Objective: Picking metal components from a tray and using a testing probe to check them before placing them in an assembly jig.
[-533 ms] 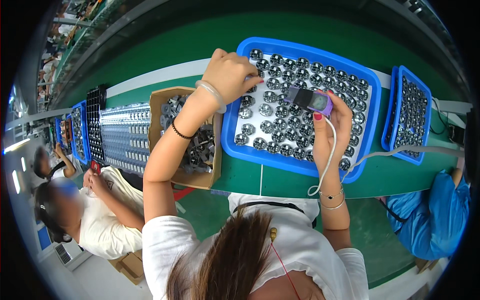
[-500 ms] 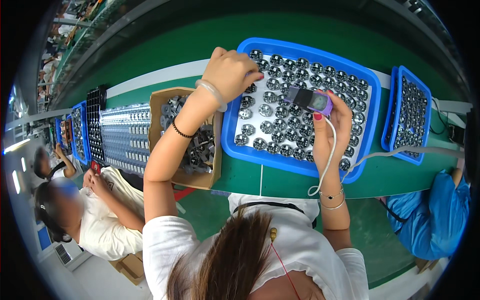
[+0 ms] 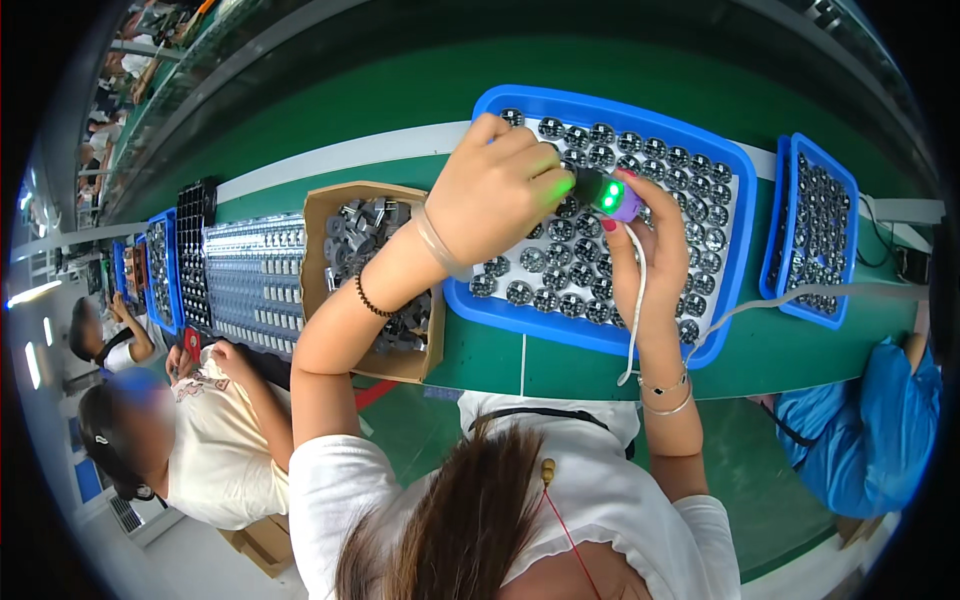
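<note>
Over a blue tray of round, dark shiny parts, my right hand grips a small purple and black handheld device with a white cord. Two green lights glow on the device. Knuckles up, my left hand is closed at the device's black end. Its fingertips, and whatever they may pinch, are hidden behind the hand. Green light falls on its fingers. Rows of the round parts sit on a white sheet inside the tray, partly covered by my hands.
A cardboard box of grey metal pieces stands left of the tray. Beyond it are clear plastic trays and a black tray. Another blue tray of round parts stands at right. A co-worker sits at left.
My left hand has moved right and nearer, from the tray's far left corner to the device. The device's green lights have come on. My right hand has shifted slightly left.
</note>
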A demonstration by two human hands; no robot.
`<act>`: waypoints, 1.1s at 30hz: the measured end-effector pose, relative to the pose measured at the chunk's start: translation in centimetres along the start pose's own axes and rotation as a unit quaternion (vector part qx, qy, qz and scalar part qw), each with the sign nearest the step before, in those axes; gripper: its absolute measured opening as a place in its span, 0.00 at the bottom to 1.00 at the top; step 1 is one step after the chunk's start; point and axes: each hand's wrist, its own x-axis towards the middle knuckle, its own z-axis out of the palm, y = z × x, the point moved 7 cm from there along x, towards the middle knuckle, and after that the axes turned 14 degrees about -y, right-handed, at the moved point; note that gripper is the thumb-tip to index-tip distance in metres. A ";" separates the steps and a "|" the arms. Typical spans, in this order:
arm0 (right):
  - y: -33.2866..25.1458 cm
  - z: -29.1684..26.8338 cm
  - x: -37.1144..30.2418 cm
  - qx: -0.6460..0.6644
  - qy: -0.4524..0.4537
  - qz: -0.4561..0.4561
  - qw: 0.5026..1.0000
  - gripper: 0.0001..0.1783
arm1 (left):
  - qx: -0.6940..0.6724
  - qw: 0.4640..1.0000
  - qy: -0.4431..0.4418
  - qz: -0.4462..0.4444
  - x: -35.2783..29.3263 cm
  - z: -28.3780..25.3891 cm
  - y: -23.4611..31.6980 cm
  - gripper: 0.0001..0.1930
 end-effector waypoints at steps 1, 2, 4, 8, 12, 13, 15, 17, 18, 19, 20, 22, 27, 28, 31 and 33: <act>0.1 0.1 0.0 0.000 -0.002 -0.001 1.000 0.21 | 0.001 1.000 0.001 -0.002 -0.1 0.0 0.1 0.06; 0.1 0.1 -0.1 0.024 0.001 -0.005 1.000 0.21 | -0.021 1.000 0.012 -0.007 -0.3 -0.3 0.0 0.06; 0.0 0.1 -0.2 0.047 0.003 -0.011 0.999 0.21 | -0.042 0.999 0.025 -0.014 -0.5 -0.6 0.0 0.07; -0.1 0.7 -0.4 0.052 -0.034 0.001 0.998 0.22 | -0.037 0.999 0.024 -0.022 -1.1 -0.7 -0.2 0.05; 0.7 -0.2 -1.2 0.066 0.054 -0.017 0.996 0.21 | -0.046 0.997 0.015 -0.060 -1.8 0.0 -2.1 0.03; 0.9 -0.7 -1.4 0.065 0.077 -0.016 0.995 0.20 | -0.051 0.995 -0.001 -0.091 -1.9 0.5 -3.2 0.03; 1.2 -0.8 -1.6 0.071 0.078 -0.014 0.994 0.21 | -0.043 0.991 -0.010 -0.124 -2.4 1.9 -5.4 0.02; 1.2 -0.7 -1.9 0.055 0.068 -0.016 0.996 0.21 | 0.006 0.985 -0.063 -0.161 -2.1 3.9 -6.9 0.03; 1.1 -0.4 -1.8 0.060 0.059 -0.024 0.996 0.21 | 0.028 0.982 -0.082 -0.169 -1.9 4.5 -7.1 0.03; 1.1 -0.3 -1.8 0.057 0.058 -0.018 0.997 0.21 | 0.050 0.978 -0.102 -0.176 -1.8 5.1 -7.5 0.04; 1.1 -0.3 -1.8 0.053 0.057 -0.009 0.997 0.21 | 0.059 0.980 -0.089 -0.168 -1.6 5.2 -7.5 0.04; 1.0 -0.2 -1.9 0.053 0.052 -0.010 0.997 0.21 | 0.061 0.980 -0.079 -0.171 -1.4 5.2 -7.8 0.04; 1.8 -0.6 -2.0 0.025 0.058 0.007 0.998 0.21 | 0.029 0.964 -0.171 -0.204 -1.1 6.7 -8.4 0.06; 1.7 -0.7 -2.1 0.032 0.065 0.017 0.997 0.21 | 0.014 0.960 -0.190 -0.208 -0.7 6.9 -8.3 0.07; 1.8 -1.1 -2.6 0.017 0.070 0.039 0.997 0.21 | -0.071 0.959 -0.184 -0.202 -0.5 5.4 -7.9 0.09; 1.6 -0.9 -2.5 0.025 0.071 0.031 0.997 0.21 | -0.037 0.969 -0.124 -0.211 -0.8 5.5 -8.9 0.08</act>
